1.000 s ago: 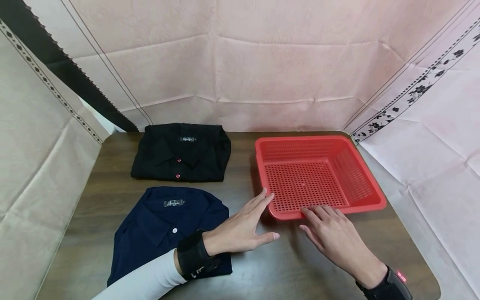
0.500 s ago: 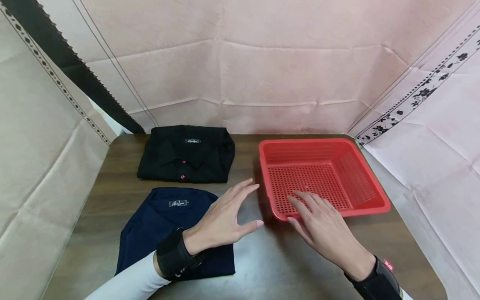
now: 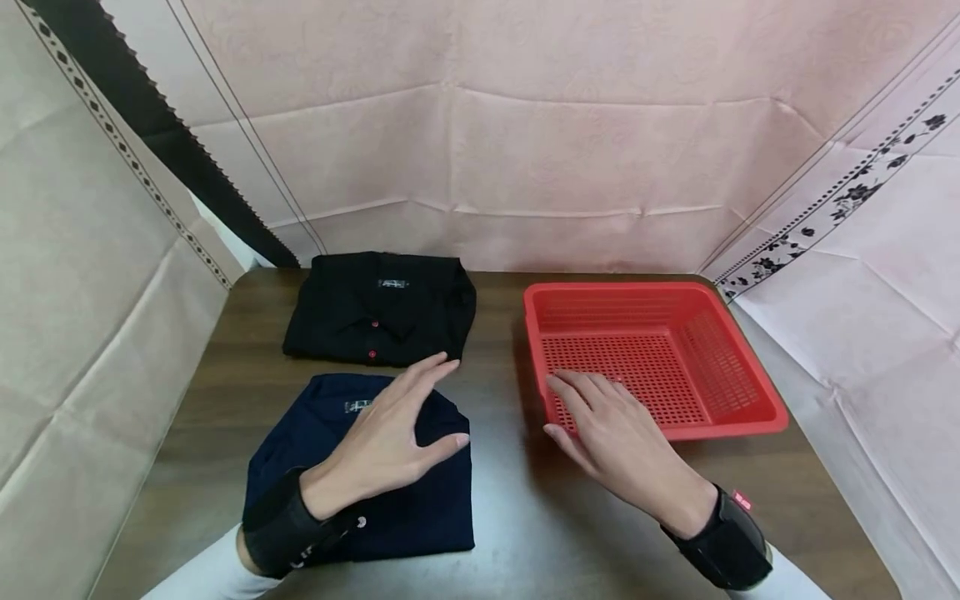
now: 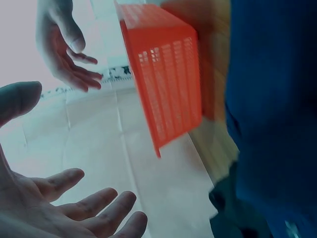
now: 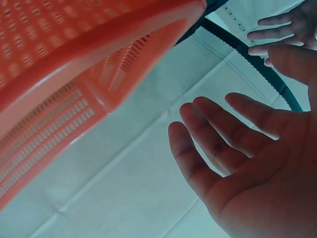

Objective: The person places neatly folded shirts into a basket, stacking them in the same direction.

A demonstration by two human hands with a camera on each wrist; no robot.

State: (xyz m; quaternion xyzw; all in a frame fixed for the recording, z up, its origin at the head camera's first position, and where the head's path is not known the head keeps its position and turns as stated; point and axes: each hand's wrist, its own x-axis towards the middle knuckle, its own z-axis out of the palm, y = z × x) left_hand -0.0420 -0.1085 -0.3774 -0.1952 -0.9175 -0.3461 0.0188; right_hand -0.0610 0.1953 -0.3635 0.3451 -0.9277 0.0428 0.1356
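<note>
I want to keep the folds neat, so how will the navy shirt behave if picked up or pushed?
The navy shirt would probably sag or unfold if lifted by one edge, being soft-looking folded cloth. Pushed, it should slide or bunch rather than tip, since it lies flat on the table.

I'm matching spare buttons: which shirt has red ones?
The black shirt, the farther one, with two red buttons showing; the nearer navy shirt shows a white button instead.

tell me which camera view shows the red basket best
The head view: the red basket shows nearly whole from above, the right hand hiding little. Left wrist shows its outer side; right wrist, only a cropped part.
</note>
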